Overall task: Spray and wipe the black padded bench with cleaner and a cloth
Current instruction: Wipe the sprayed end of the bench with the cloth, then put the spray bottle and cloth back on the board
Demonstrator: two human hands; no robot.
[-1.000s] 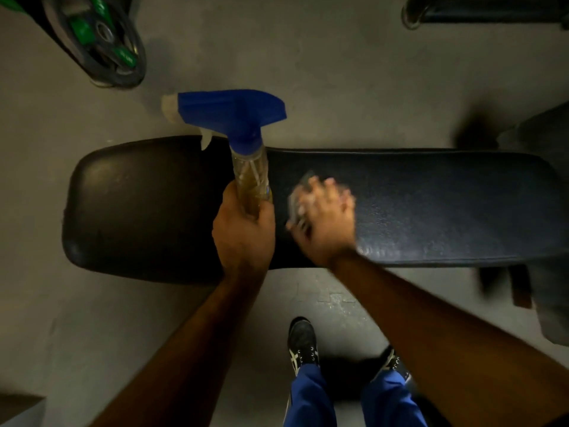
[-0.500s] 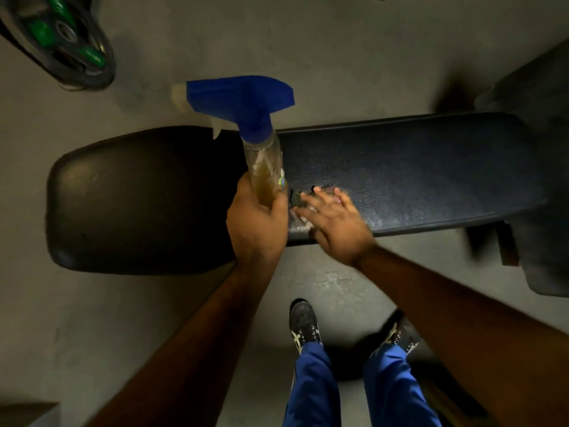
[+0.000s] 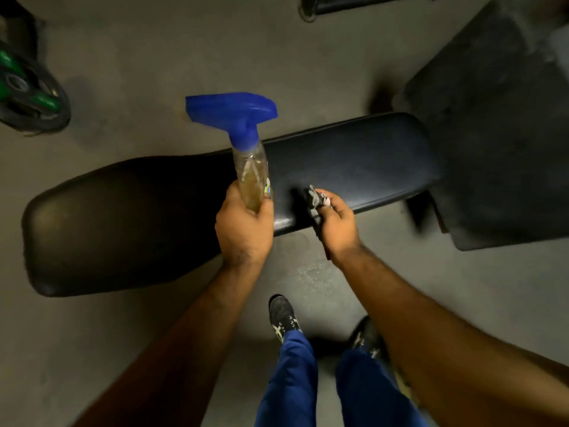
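The black padded bench [image 3: 129,223] stretches across the floor from lower left to upper right. My left hand [image 3: 244,229] grips a clear spray bottle [image 3: 251,177] of yellowish liquid with a blue trigger head, held upright over the bench's middle, its nozzle pointing left. My right hand [image 3: 337,224] holds a crumpled grey cloth [image 3: 315,200] at the bench's near edge, just right of the bottle. The cloth sticks out above and below my fingers and touches the pad.
A weight plate with green grips [image 3: 27,94] lies at the far left. A dark angled pad [image 3: 498,131] adjoins the bench's right end. A dark bar [image 3: 354,4] lies at the top. My shoes [image 3: 284,315] stand on grey concrete floor below the bench.
My right hand went from pressing flat on the pad with the cloth to bunching the cloth in its fingers at the near edge. The view shifted; the bottle stays upright in my left hand.
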